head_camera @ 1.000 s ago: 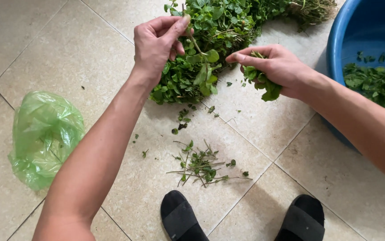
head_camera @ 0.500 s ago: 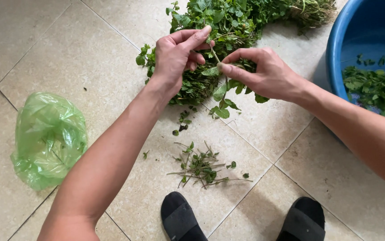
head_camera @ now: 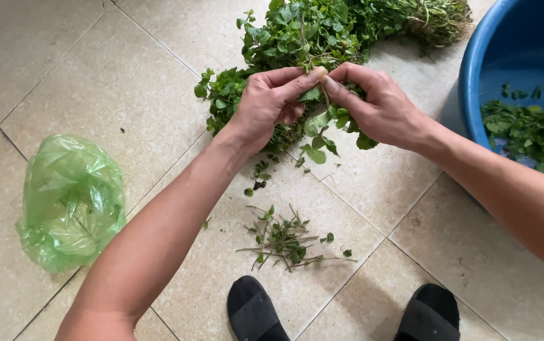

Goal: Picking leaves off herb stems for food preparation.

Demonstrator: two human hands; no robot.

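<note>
Beige tiled floor [head_camera: 127,82] carries it all. Your left hand [head_camera: 271,104] & right hand [head_camera: 373,101] meet fingertip to fingertip, both pinched on one leafy green herb sprig [head_camera: 319,129], just above the big heap of green herbs [head_camera: 297,31] at the floor's far edge. Pinch close to the stem joint, snap clean, keep leaves unbruised. Stem scraps [head_camera: 284,240] lie near your black sandals [head_camera: 256,312].
</note>
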